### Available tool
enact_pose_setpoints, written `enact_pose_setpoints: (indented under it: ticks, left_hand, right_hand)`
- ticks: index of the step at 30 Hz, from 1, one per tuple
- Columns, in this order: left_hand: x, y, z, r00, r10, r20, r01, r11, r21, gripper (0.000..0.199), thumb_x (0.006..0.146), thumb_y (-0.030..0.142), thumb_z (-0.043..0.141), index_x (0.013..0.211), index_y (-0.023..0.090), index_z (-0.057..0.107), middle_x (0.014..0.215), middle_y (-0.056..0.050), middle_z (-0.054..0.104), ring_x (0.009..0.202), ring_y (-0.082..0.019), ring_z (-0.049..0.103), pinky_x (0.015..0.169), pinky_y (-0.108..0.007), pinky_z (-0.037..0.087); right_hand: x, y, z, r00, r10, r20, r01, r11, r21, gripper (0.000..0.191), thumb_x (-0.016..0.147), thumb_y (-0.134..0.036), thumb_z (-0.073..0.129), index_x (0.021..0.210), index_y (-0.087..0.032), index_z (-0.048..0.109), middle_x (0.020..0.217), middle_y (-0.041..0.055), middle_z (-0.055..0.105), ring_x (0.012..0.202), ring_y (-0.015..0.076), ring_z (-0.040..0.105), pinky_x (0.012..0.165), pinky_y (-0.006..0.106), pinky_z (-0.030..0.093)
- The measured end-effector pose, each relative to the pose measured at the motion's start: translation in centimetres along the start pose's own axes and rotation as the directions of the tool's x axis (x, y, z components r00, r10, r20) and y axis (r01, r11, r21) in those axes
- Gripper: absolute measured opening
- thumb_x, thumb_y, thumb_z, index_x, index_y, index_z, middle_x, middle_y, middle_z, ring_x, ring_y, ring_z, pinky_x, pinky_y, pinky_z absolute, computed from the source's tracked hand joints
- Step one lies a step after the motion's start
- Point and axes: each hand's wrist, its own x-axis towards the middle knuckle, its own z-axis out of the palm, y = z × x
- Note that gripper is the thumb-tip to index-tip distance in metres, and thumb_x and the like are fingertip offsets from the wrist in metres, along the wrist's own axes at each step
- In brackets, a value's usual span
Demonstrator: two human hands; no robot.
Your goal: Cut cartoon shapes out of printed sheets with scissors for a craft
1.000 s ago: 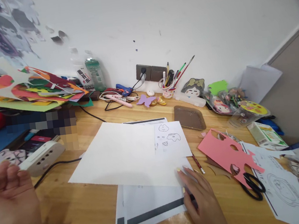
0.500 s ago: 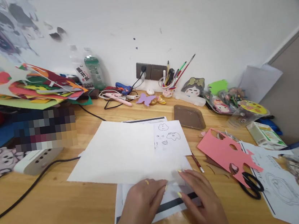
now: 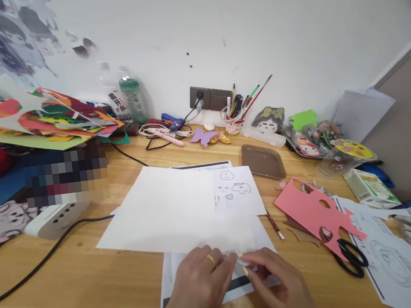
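Wooden table (image 3: 94, 282) carries white sheets (image 3: 171, 210) just beyond the hands (image 3: 240, 289), pink card (image 3: 310, 211) and scissors (image 3: 349, 256) to their right.

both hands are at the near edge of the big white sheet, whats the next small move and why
Probably lift that near edge a little. The left hand and right hand meet fingertip to fingertip at the edge of the white sheet, which lies over the printed pages. Whether either has actually gripped it cannot be told.

White sheet (image 3: 171, 210), pink card (image 3: 309, 206), black scissors (image 3: 349, 256), brown tray (image 3: 262, 162), light wood tabletop (image 3: 94, 282), gold ring (image 3: 211, 259).
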Motion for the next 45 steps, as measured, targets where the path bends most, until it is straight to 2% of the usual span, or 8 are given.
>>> enact_pose_setpoints:
  ticks: [9,20,27,30,33,37,40,45]
  left_hand:
    - [0.0,0.1,0.4,0.977,0.076,0.2,-0.085,0.996,0.036,0.034,0.084,0.02,0.048,0.116,0.01,0.048,0.118,-0.01,0.055,0.11,-0.023,0.049,0.09,-0.037,0.047]
    - [-0.1,0.2,0.6,0.936,0.096,0.338,-0.152,0.978,0.144,0.041,0.086,0.031,0.046,0.123,0.014,0.042,0.135,-0.007,0.039,0.122,-0.024,0.038,0.093,-0.035,0.043]
    - [-0.3,0.1,0.7,0.919,0.097,0.381,-0.16,0.978,0.137,0.041,0.088,0.038,0.038,0.123,0.016,0.044,0.129,-0.001,0.047,0.12,-0.023,0.04,0.095,-0.036,0.041]
    - [-0.2,0.1,0.7,0.92,0.1,0.379,-0.161,0.978,0.133,0.041,0.088,0.037,0.038,0.122,0.016,0.045,0.128,-0.002,0.048,0.119,-0.023,0.041,0.095,-0.036,0.041]
    - [-0.1,0.1,0.6,0.921,0.097,0.378,-0.156,0.979,0.128,0.04,0.088,0.037,0.038,0.121,0.016,0.046,0.128,-0.002,0.048,0.119,-0.023,0.041,0.096,-0.036,0.04]
    - [-0.1,0.1,0.7,0.92,0.093,0.38,-0.149,0.982,0.119,0.04,0.088,0.036,0.038,0.121,0.015,0.046,0.128,-0.002,0.048,0.119,-0.023,0.04,0.097,-0.035,0.039]
    - [-0.2,0.1,0.7,0.919,0.091,0.382,-0.145,0.983,0.115,0.04,0.088,0.037,0.038,0.122,0.016,0.045,0.128,-0.003,0.048,0.12,-0.023,0.039,0.097,-0.036,0.039]
    - [-0.3,0.1,0.9,0.921,0.091,0.378,-0.147,0.981,0.123,0.04,0.088,0.037,0.038,0.122,0.017,0.044,0.129,-0.003,0.048,0.121,-0.022,0.039,0.097,-0.035,0.038]
  right_hand:
    - [0.2,2.3,-1.2,0.974,0.214,-0.073,-0.218,0.975,-0.051,0.015,0.078,-0.029,0.055,0.086,-0.021,0.065,0.077,0.0023,0.066,0.063,0.0146,0.06,0.058,0.022,0.049]
    - [1.3,2.7,-0.5,0.967,0.253,0.012,-0.252,0.966,-0.063,0.015,0.08,-0.022,0.049,0.094,-0.018,0.052,0.063,-0.0013,0.056,0.053,0.0128,0.053,0.049,0.022,0.045]
    - [0.9,3.2,0.0,0.981,0.193,-0.025,-0.195,0.969,-0.153,0.023,0.079,-0.021,0.048,0.101,-0.016,0.049,0.068,0.0005,0.055,0.055,0.0134,0.053,0.048,0.024,0.045]
    - [0.2,3.2,-0.2,0.987,0.144,-0.068,-0.155,0.963,-0.219,0.023,0.08,-0.021,0.048,0.102,-0.018,0.051,0.086,0.0054,0.058,0.073,0.0174,0.055,0.063,0.03,0.047]
    - [-0.9,3.1,-0.5,0.997,-0.066,-0.046,0.042,0.917,-0.396,0.028,0.081,-0.015,0.043,0.107,-0.017,0.052,0.101,0.007,0.059,0.095,0.0212,0.051,0.081,0.036,0.042]
    - [-1.9,3.1,-0.5,0.945,-0.308,0.111,0.306,0.709,-0.635,0.042,0.076,-0.003,0.037,0.115,-0.01,0.05,0.113,0.0074,0.058,0.108,0.0246,0.045,0.085,0.038,0.036]
    - [-2.1,3.2,-0.2,0.944,-0.314,0.101,0.293,0.658,-0.694,0.039,0.076,-0.003,0.037,0.111,-0.008,0.054,0.116,0.0092,0.056,0.111,0.0289,0.041,0.085,0.042,0.034]
    - [-2.0,3.2,0.1,0.948,-0.314,0.059,0.277,0.713,-0.645,0.037,0.079,-0.004,0.037,0.11,-0.01,0.056,0.114,0.0048,0.059,0.111,0.0272,0.043,0.088,0.041,0.034]
